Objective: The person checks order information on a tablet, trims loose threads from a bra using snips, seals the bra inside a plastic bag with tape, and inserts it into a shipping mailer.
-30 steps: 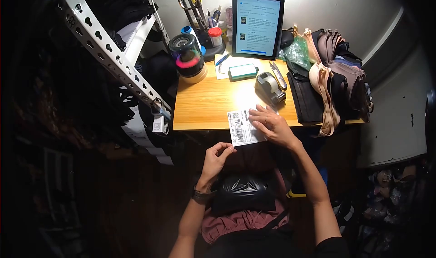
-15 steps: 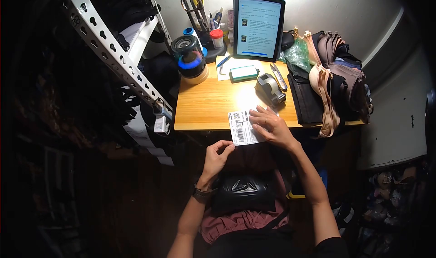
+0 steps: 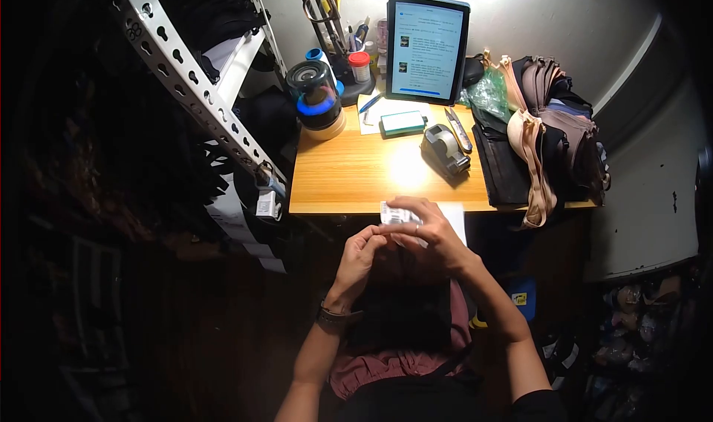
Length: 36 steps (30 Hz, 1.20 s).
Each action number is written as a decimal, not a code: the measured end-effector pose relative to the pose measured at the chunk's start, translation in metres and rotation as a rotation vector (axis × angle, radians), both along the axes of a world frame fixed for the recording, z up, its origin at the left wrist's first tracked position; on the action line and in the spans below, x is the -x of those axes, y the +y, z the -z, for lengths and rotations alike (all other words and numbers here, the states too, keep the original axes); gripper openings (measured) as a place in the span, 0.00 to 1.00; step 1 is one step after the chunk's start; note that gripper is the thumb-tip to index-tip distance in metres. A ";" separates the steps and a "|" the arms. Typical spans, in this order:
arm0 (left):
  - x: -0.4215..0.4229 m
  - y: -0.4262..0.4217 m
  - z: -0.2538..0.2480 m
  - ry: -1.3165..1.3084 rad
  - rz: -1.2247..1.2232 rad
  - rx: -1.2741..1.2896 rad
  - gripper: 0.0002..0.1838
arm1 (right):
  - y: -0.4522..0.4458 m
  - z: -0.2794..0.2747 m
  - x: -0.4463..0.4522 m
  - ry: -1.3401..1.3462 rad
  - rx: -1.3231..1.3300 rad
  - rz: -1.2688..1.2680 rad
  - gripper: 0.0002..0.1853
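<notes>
A shipping label (image 3: 396, 214) with printed barcodes is held between my hands at the table's front edge. My left hand (image 3: 358, 257) pinches its near left corner. My right hand (image 3: 434, 236) reaches across with bent fingers, gripping the label close to the left fingertips and hiding much of it. A blank white part of the sheet (image 3: 455, 218) shows beyond the right hand; whether it is backing or a folded part, I cannot tell. On my lap lies a dark package (image 3: 401, 314), mostly in shadow.
On the wooden table (image 3: 342, 181) are a tape dispenser (image 3: 446, 152), snips (image 3: 458, 129), a green-and-white box (image 3: 403, 123), a pen (image 3: 370, 103) and a tablet (image 3: 427, 51). Bras (image 3: 527, 136) are piled at the right. A white metal shelf (image 3: 186, 80) rises at the left.
My right hand has moved left and now grips the label near my left hand. The label, flat before, is now bent, with blank white showing at the right.
</notes>
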<state>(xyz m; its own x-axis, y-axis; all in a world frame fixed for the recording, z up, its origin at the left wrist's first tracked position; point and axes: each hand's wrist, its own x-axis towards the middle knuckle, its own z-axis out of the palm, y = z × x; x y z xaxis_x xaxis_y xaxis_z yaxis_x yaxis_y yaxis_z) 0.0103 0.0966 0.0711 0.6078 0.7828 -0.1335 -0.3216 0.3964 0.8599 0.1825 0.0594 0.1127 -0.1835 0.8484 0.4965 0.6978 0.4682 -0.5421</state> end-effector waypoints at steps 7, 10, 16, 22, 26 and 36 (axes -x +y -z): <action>0.043 0.017 -0.009 -0.601 -0.065 0.485 0.12 | -0.016 -0.037 -0.013 0.231 0.007 -0.033 0.11; 0.087 0.021 -0.018 -0.662 -0.339 0.415 0.15 | -0.029 -0.060 -0.018 0.291 -0.184 0.097 0.08; 0.144 -0.004 0.006 -0.553 -0.338 0.380 0.07 | -0.063 -0.067 0.012 0.413 -0.214 0.044 0.06; 0.116 -0.089 -0.002 0.234 0.146 0.143 0.30 | -0.053 -0.018 0.040 0.091 0.384 -0.152 0.16; 0.124 -0.117 0.022 0.328 0.445 0.330 0.24 | -0.037 0.047 0.060 -0.044 0.528 -0.123 0.16; 0.126 -0.125 0.046 0.544 0.216 0.383 0.12 | -0.037 0.120 0.075 -0.192 0.600 -0.070 0.12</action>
<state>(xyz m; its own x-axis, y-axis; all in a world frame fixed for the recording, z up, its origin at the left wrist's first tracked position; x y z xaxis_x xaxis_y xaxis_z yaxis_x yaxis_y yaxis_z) -0.1159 -0.0285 0.0250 0.5130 0.4893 -0.7053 0.2352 0.7101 0.6637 0.1077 0.0220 -0.0070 -0.2874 0.9515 -0.1097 0.7876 0.1696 -0.5924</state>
